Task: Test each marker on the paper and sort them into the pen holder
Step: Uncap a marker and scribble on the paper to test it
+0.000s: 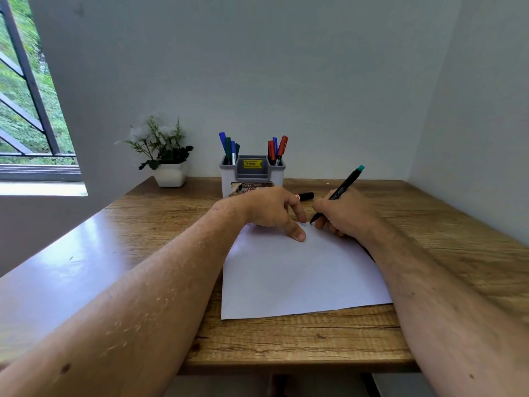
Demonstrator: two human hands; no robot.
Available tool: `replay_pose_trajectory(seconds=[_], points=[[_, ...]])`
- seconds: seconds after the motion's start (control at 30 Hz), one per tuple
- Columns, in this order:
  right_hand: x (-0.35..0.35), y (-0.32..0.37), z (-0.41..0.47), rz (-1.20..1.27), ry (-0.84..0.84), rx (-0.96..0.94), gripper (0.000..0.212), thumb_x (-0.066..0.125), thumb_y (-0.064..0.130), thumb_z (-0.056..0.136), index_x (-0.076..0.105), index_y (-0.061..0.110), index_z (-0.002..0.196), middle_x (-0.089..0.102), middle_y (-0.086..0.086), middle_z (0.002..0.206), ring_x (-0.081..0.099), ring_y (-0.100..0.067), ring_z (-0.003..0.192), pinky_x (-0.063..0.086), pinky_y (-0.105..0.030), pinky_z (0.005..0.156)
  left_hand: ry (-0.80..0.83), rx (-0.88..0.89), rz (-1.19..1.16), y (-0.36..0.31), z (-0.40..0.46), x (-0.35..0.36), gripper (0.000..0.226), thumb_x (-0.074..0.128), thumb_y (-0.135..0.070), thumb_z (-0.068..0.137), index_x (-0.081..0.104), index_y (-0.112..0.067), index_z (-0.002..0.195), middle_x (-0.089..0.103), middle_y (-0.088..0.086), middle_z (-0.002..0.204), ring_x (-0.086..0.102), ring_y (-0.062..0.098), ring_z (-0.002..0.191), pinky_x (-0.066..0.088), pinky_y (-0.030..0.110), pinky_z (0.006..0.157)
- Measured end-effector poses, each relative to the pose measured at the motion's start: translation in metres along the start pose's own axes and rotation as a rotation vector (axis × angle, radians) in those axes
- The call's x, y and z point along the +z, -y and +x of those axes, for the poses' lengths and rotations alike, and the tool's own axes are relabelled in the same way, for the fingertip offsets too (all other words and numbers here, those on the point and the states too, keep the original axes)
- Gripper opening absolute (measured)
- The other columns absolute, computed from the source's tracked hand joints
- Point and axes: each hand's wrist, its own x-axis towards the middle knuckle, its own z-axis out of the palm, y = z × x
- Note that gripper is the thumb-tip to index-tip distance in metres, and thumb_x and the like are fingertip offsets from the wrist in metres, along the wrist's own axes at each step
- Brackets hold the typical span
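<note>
Step in hand looks like test-scribbling with the teal-capped marker near the far edge of the paper. To do it well: short light stroke on bare paper beside the existing scribbles, sheet kept pinned so it doesn't slide, then check the line before choosing a compartment.

Right hand: closed in a writing grip on the marker, barrel tilted back and right, tip at or just above the paper; contact can't be confirmed.

Left hand: loosely curled, fingertips pressing the paper's far-left area and holding it flat. It appears empty. A black marker with a red band lies on the desk just behind its fingers; touching or not, can't tell.

Pen holder stands at the desk's far edge, centre. Its left compartment has blue and green markers, its right one red and blue. Paper sits mid-desk, near edge close to the desk's front edge.
</note>
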Motion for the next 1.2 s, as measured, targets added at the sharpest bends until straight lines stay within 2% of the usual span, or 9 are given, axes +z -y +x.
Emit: replay_pose_trajectory(seconds=[0.27, 0.47, 0.57, 0.67, 0.8, 0.87, 0.9, 1.03, 1.2], points=[[0.000, 0.001, 0.000, -0.017, -0.039, -0.026, 0.018, 0.063, 0.025, 0.083, 0.063, 0.013, 0.070, 0.072, -0.004, 0.065, 0.055, -0.010, 0.045, 0.040, -0.024, 0.048, 0.006, -0.017, -0.011, -0.002, -0.002, -0.001, 0.039, 0.085, -0.041, 0.073, 0.071, -0.031, 0.109, 0.058, -0.010, 0.091, 0.057, 0.012, 0.085, 0.047, 0.036, 0.092], [0.000, -0.001, 0.003, 0.005, -0.095, -0.008, 0.018, 0.063, 0.027, 0.084, 0.064, 0.012, 0.075, 0.073, -0.005, 0.069, 0.060, -0.011, 0.053, 0.042, -0.024, 0.051, -0.008, -0.010, -0.006, -0.001, -0.003, 0.000, 0.034, 0.085, -0.042, 0.072, 0.070, -0.036, 0.102, 0.056, -0.012, 0.086, 0.059, 0.013, 0.085, 0.049, 0.037, 0.094], [0.000, -0.001, 0.004, 0.099, -0.117, -0.045, 0.017, 0.062, 0.025, 0.082, 0.060, 0.014, 0.069, 0.067, 0.000, 0.061, 0.054, -0.012, 0.049, 0.040, -0.026, 0.051, -0.121, 0.054, -0.056, 0.000, -0.006, 0.000, 0.020, 0.076, -0.030, 0.085, 0.071, -0.035, 0.104, 0.058, -0.009, 0.081, 0.058, 0.013, 0.078, 0.050, 0.034, 0.087], [0.002, 0.000, 0.005, 0.270, -0.115, -0.094, 0.008, 0.063, 0.021, 0.081, 0.059, 0.020, 0.074, 0.059, -0.002, 0.065, 0.049, -0.015, 0.052, 0.037, -0.028, 0.050, -0.288, 0.067, -0.331, -0.003, -0.008, -0.005, 0.034, 0.049, -0.004, 0.091, 0.071, -0.027, 0.102, 0.064, -0.002, 0.095, 0.058, 0.021, 0.088, 0.049, 0.036, 0.090], [0.001, 0.006, 0.005, 0.470, -0.065, -0.140, 0.023, 0.070, 0.005, 0.084, 0.056, 0.021, 0.076, 0.051, -0.002, 0.057, 0.042, -0.015, 0.041, 0.032, -0.023, 0.040, -0.448, 0.058, -0.783, -0.006, -0.008, -0.013, 0.048, 0.031, 0.012, 0.089, 0.067, -0.010, 0.113, 0.052, 0.000, 0.079, 0.047, 0.016, 0.069, 0.044, 0.025, 0.063], [0.000, 0.009, 0.003, 0.523, -0.037, -0.190, 0.013, 0.071, 0.006, 0.085, 0.064, 0.015, 0.079, 0.058, -0.005, 0.061, 0.046, -0.019, 0.044, 0.036, -0.023, 0.039, -0.503, 0.071, -1.056, -0.006, -0.007, -0.015, 0.048, 0.030, 0.017, 0.093, 0.060, -0.002, 0.125, 0.055, 0.004, 0.085, 0.049, 0.012, 0.070, 0.047, 0.023, 0.066], [-0.001, 0.010, 0.000, 0.564, -0.022, -0.206, 0.004, 0.070, 0.011, 0.086, 0.068, 0.013, 0.083, 0.064, -0.007, 0.067, 0.049, -0.020, 0.047, 0.039, -0.024, 0.040, -0.523, 0.091, -1.201, -0.006, -0.007, -0.016, 0.045, 0.031, 0.017, 0.095, 0.057, 0.001, 0.128, 0.058, 0.008, 0.091, 0.053, 0.012, 0.075, 0.051, 0.023, 0.070], [-0.005, 0.013, -0.004, 0.775, 0.039, -0.200, 0.032, 0.054, 0.027, 0.079, 0.071, 0.007, 0.097, 0.076, -0.020, 0.088, 0.058, -0.020, 0.050, 0.045, -0.024, 0.043, -0.587, 0.120, -1.612, -0.005, -0.007, -0.020, 0.026, 0.038, 0.007, 0.102, 0.057, 0.001, 0.119, 0.063, 0.020, 0.116, 0.063, 0.024, 0.102, 0.060, 0.029, 0.085], [-0.004, 0.016, -0.007, 0.797, 0.065, -0.209, 0.009, 0.051, 0.013, 0.094, 0.058, 0.007, 0.091, 0.076, -0.021, 0.092, 0.059, -0.022, 0.047, 0.044, -0.024, 0.042, -0.592, 0.102, -1.785, -0.004, -0.010, -0.021, 0.028, 0.038, -0.003, 0.106, 0.053, 0.005, 0.127, 0.063, 0.023, 0.120, 0.064, 0.030, 0.115, 0.058, 0.035, 0.088]])
